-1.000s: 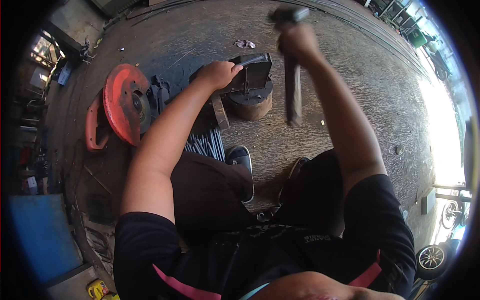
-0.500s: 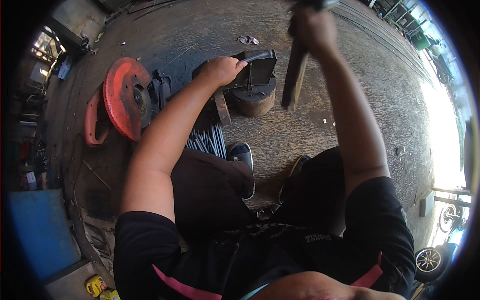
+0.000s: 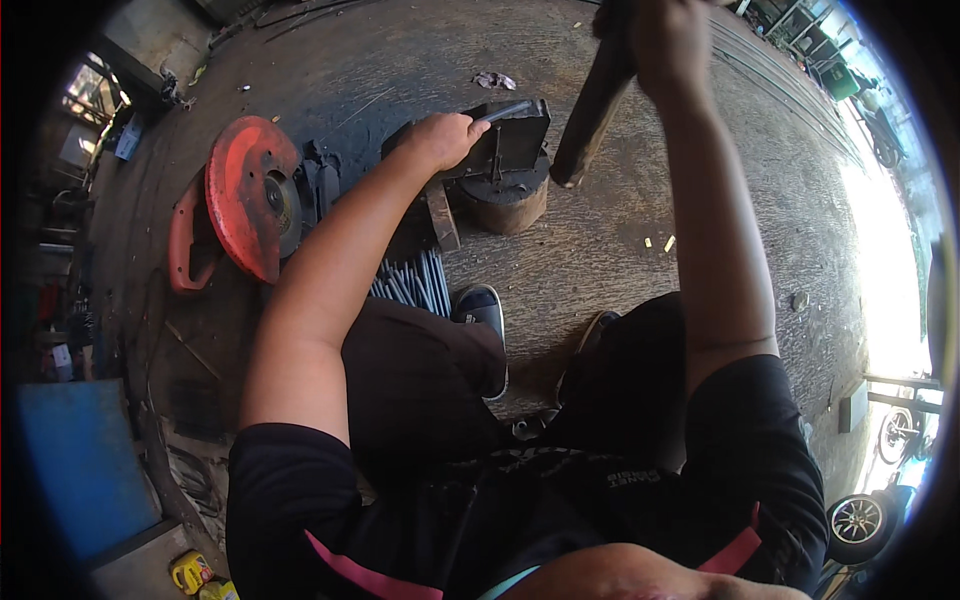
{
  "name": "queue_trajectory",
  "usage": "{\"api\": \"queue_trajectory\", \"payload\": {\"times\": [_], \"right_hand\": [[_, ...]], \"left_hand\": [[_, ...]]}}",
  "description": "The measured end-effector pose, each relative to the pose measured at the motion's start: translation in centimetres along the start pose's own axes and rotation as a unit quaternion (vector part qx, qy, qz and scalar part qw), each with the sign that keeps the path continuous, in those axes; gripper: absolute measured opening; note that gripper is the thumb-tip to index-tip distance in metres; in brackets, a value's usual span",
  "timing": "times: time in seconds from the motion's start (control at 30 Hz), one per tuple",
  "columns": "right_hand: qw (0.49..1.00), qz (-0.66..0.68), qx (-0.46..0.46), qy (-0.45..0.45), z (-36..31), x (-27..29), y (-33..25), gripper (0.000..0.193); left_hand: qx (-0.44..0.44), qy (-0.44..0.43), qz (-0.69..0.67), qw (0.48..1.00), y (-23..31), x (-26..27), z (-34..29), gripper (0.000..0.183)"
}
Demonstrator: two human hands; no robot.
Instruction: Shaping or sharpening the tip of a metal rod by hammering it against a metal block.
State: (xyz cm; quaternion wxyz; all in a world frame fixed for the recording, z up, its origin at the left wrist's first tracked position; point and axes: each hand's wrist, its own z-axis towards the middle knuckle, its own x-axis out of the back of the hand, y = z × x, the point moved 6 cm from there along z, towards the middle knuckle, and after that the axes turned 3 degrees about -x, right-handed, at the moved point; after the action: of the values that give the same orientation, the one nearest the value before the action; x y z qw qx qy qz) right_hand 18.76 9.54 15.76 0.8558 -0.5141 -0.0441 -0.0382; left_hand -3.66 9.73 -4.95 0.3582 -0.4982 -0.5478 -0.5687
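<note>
My left hand (image 3: 440, 140) is closed around a short grey metal rod (image 3: 506, 111), whose far end rests along the top of a dark steel block (image 3: 522, 143). That block sits on a round wooden stump (image 3: 510, 208). Raised at the top of the head view, my right hand (image 3: 672, 50) grips a hammer (image 3: 592, 120). Its thick wooden handle slants down and left toward the stump, while its head is mostly cut off by the upper edge. A gap separates the hammer from the rod.
A red cut-off saw (image 3: 235, 200) stands left of my left forearm. A pile of grey metal rods (image 3: 415, 283) lies by my left shoe (image 3: 482, 308). A crumpled scrap (image 3: 494, 81) lies beyond the block, and long thin bars (image 3: 770, 75) run along the floor at far right.
My right hand and the hammer have shifted up and to the right, away from the block. My left hand and the rod have barely moved.
</note>
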Motion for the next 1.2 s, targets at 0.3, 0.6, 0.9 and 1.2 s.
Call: {"api": "queue_trajectory", "payload": {"times": [0.3,0.6,0.9,1.2], "right_hand": [[0.907,-0.007,-0.390,-0.160,-4.9,-3.6,13.9,0.028],[0.987,0.059,-0.141,-0.047,-0.6,-0.2,4.1,0.025],[0.904,-0.154,-0.356,-0.181,-5.3,-4.3,18.0,0.031],[0.993,0.042,-0.103,-0.037,0.5,0.1,3.0,0.024]], "left_hand": [[-0.032,0.038,0.031,0.998,-0.2,0.1,-0.8,0.051],[-0.039,0.137,0.068,0.987,0.1,1.4,-2.0,0.040],[-0.040,0.158,0.090,0.982,0.9,1.6,-2.1,0.037],[-0.019,0.109,0.074,0.991,0.3,0.5,-2.0,0.031]]}}
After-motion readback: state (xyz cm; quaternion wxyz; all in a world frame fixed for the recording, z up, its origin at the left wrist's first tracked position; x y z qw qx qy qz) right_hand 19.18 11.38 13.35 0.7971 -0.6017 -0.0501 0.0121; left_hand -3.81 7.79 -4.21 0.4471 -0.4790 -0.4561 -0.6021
